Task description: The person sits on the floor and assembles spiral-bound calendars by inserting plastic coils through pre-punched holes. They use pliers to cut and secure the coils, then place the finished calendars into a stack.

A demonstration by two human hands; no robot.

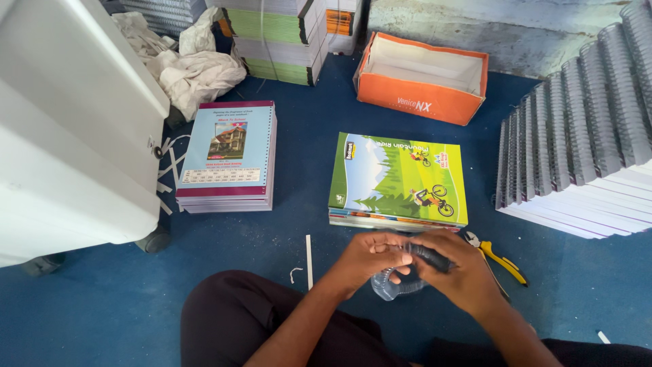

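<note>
My left hand [370, 258] and my right hand [456, 270] meet low in the middle, just in front of a stack of notebooks with a green cover [399, 180]. Both hands hold a clear plastic spiral coil [394, 284], which curls down below my fingers. A dark piece shows between my right fingers. What exactly it is, I cannot tell. Yellow-handled pliers [499, 258] lie on the blue floor right beside my right hand.
A pile of notebooks with light blue covers [229, 156] lies to the left. An orange cardboard box [422, 76] stands at the back. Fanned spiral-bound white pads [584, 143] fill the right. A white cabinet [68, 122] stands left, with crumpled cloth [190, 68] behind.
</note>
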